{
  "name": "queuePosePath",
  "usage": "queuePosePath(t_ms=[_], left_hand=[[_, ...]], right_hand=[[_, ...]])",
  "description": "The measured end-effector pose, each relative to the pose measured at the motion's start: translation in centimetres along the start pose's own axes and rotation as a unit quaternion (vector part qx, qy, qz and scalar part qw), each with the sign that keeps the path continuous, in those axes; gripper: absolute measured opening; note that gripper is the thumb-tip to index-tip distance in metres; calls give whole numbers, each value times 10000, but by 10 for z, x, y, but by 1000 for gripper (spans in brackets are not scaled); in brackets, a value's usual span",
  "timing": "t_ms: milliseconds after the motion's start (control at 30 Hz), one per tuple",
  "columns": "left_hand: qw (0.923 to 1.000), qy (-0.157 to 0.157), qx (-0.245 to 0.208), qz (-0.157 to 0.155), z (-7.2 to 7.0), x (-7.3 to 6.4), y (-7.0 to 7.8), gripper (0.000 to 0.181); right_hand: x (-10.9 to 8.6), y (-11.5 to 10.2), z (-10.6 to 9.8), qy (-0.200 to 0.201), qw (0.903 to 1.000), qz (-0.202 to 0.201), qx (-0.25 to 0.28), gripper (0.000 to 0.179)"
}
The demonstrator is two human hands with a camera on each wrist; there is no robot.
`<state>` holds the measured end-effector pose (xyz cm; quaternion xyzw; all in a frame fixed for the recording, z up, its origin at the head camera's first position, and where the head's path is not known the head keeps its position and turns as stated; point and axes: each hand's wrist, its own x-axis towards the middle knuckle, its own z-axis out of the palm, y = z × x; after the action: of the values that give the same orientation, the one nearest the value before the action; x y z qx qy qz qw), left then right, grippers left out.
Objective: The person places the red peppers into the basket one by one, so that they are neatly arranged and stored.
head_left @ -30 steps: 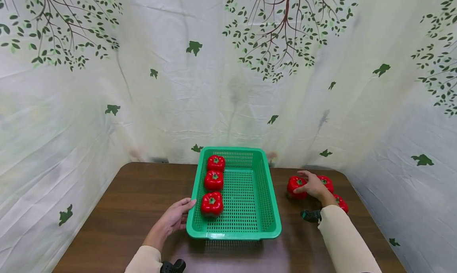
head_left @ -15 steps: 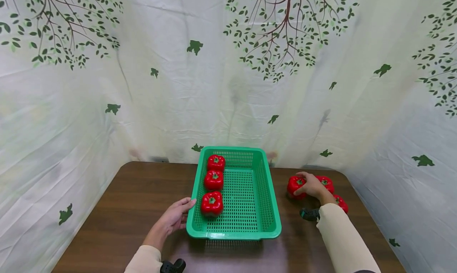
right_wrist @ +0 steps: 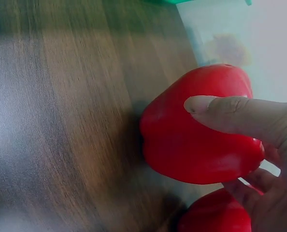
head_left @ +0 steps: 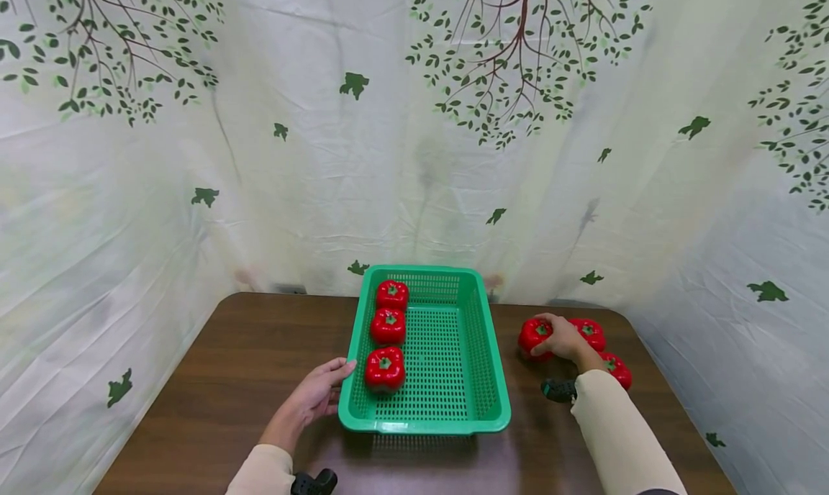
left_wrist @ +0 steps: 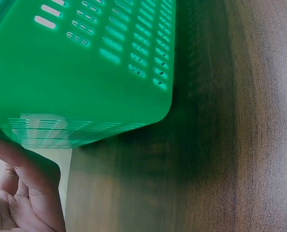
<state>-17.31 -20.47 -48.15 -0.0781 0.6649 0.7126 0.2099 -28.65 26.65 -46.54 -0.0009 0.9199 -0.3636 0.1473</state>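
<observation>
My right hand (head_left: 566,337) grips a red bell pepper (head_left: 534,338) at the table's right side, thumb (right_wrist: 230,112) across its near face and fingers behind. Two more red peppers lie by that hand: one (head_left: 591,332) behind it, another (head_left: 617,370) by the wrist, partly covered. The left hand (head_left: 317,393) holds the left rim of a green plastic basket (head_left: 497,380), its thumb on the rim and other fingers below. Along the basket's left side, three red peppers stand in a row: far (head_left: 392,294), middle (head_left: 388,327) and near (head_left: 385,370), stems up.
The brown wooden table (head_left: 259,344) has rounded far corners. A pale cloth backdrop (head_left: 414,193) printed with leaves and branches hangs close behind and at both sides. Black devices are strapped to both wrists, the right one (head_left: 558,390) near the table surface.
The right hand has settled around the pepper and shifted slightly left with it. The left hand and basket stay in place.
</observation>
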Motion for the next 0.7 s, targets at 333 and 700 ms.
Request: queuePosePath(t_ms=[333, 700], left_hand=[[10000, -31, 84, -5, 2, 0, 1, 43], [9999, 121, 113, -25, 1, 3, -1, 42]], right_hand=[[-9, -4, -1, 71, 9998, -173, -59, 82], [-13, -23, -2, 212, 9969, -719, -235, 82]])
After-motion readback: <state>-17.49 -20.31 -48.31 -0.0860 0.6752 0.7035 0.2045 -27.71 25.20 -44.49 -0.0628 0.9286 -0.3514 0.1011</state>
